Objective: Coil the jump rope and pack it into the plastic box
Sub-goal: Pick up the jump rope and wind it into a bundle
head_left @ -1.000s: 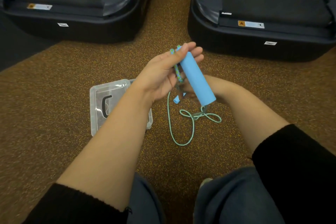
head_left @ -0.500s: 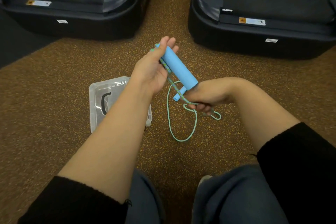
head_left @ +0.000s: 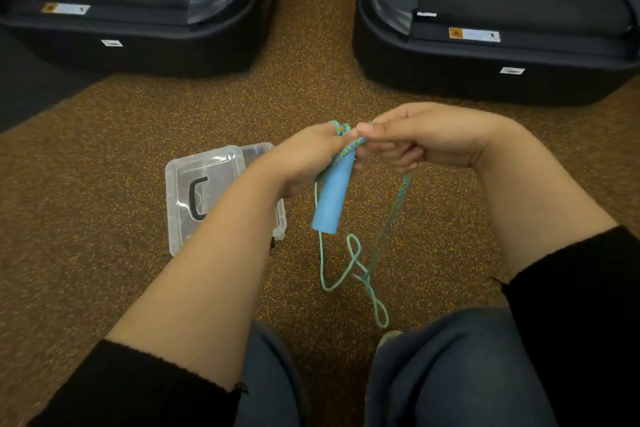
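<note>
We are in a gym, it seems. The floor point(head_left: 104, 204) is brown rubber with yellow specks, the kind used in fitness rooms. In front of us stand the ends of two black treadmills point(head_left: 131, 42) point(head_left: 498, 55), side by side, each with a dark belt and a small warning sticker point(head_left: 473, 34).

We see two bare forearms, each ending in a bare left hand point(head_left: 304, 159) and right hand point(head_left: 419, 139); black long sleeves point(head_left: 581, 315) are pushed up toward the elbows, the left cuff point(head_left: 156, 367) showing a ribbed knit edge with a loose thread; below, both legs wear blue-grey denim trousers point(head_left: 443, 371), with a pale shoe tip point(head_left: 388, 336) between them
</note>
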Demonstrator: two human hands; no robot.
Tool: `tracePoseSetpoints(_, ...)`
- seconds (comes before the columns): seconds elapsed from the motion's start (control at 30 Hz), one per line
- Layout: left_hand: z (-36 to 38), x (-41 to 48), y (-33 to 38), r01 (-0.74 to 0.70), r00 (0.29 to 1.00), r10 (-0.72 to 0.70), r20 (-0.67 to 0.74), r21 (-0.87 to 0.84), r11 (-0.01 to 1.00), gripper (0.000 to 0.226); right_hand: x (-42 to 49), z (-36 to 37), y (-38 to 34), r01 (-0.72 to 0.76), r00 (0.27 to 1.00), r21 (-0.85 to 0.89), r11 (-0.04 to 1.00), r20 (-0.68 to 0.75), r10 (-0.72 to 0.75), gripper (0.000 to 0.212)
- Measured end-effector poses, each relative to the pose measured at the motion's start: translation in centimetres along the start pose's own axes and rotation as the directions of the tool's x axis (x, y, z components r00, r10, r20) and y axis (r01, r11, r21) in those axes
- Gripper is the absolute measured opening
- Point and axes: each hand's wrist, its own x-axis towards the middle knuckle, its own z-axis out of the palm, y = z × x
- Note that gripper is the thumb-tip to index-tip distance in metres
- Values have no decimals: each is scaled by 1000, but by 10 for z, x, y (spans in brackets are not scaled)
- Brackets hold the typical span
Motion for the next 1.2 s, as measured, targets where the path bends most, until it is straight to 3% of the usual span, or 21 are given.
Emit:
tracePoseSetpoints(0.17,5,-9,9,74,978,-69,198,-20,997,73,1,-3,1,92,982,84,992,-172,-76,43)
tracePoseSetpoints(0.23,3,-10,12,85,962,-73,262,-34,996,80,3,-2,2,127,963,95,987,-249,-99,46)
tracePoseSetpoints(0.43,2,-16,17,58,949,3,317,-184,981,56,11,3,3,189,885,38,981,-440,-154,39)
tracePoseSetpoints(0.67,-2,-19,21,11,941,95,324,-311,950,51,17,12,-3,228,864,12,973,-464,-197,38)
tracePoseSetpoints(0.97,-5,-22,20,8,940,102,326,-320,947,54,23,21,-5,234,879,71,970,-441,-180,37)
tracePoseSetpoints(1.2,-3,-23,19,-6,940,134,314,-376,926,55,32,27,-2,198,878,82,977,-458,-140,49)
